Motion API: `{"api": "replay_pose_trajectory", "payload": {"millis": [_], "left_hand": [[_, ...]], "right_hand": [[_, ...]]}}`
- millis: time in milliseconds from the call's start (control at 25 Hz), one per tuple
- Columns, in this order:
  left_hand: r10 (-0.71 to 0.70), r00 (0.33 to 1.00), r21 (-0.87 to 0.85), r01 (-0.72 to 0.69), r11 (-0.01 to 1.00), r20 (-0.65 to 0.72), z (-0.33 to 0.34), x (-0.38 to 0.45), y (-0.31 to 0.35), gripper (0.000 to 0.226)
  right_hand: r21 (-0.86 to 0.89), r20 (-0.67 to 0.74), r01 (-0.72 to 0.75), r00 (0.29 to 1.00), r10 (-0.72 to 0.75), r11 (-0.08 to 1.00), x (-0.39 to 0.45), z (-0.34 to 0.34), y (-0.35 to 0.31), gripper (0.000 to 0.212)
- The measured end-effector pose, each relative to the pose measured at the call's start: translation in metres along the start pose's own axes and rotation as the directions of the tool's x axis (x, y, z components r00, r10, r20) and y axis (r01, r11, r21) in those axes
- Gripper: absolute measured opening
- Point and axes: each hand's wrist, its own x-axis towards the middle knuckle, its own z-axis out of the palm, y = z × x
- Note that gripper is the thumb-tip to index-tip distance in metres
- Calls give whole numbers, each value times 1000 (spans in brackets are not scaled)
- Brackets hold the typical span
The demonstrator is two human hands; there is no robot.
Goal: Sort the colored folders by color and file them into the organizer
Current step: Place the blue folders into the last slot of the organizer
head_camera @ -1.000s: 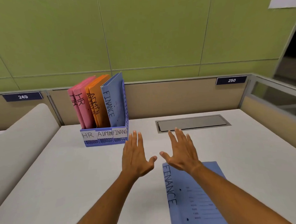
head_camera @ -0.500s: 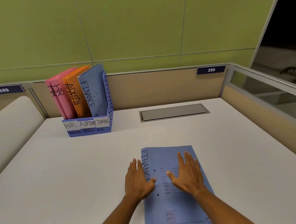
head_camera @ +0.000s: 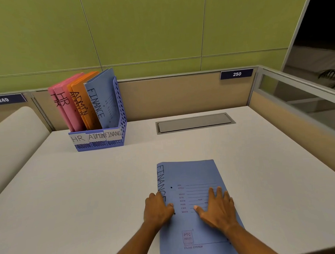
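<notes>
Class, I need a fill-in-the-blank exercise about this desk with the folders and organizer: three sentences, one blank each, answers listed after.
1. The folder lying flat on the desk is marked ____.
2. The organizer slot between HR and FINANCE is labelled ____.
3. The pink folders stand in the slot labelled ____.

Answers: FINANCE; ADMIN; HR

We are looking at an office cubicle: a white desk (head_camera: 89,186) with a cable hatch (head_camera: 195,123) set into it, low partitions behind the hatch carrying number plates 249 (head_camera: 4,99) and 250 (head_camera: 236,74), and a labelled file organizer (head_camera: 98,140) left of the hatch.
</notes>
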Motion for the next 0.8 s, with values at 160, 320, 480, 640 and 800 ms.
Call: {"api": "replay_pose_trajectory", "payload": {"millis": [160, 320, 480, 640, 800], "left_hand": [[-92, 996, -184, 92, 979, 6, -7, 7, 1, 35], [-308, 947, -439, 314, 842, 86, -18, 10, -5, 23], [-319, 935, -476, 352, 806, 152, -23, 13, -12, 25], [-235, 962, -489, 275, 828, 141, -26, 14, -7, 31], [-191, 979, -515, 203, 833, 77, -42, 20, -1, 20]], "right_hand": [[-44, 17, 10, 1000, -9, 999, 1, 3, -2, 104], [-56, 12, 12, 1000, -12, 998, 3, 3, -1, 106], [-40, 8, 12, 1000, -12, 999, 4, -1, -5, 129], [1, -9, -17, 1000, 17, 1000, 7, -1, -7, 122], [101, -79, -38, 996, 46, 994, 10, -8, -16, 101]]}}
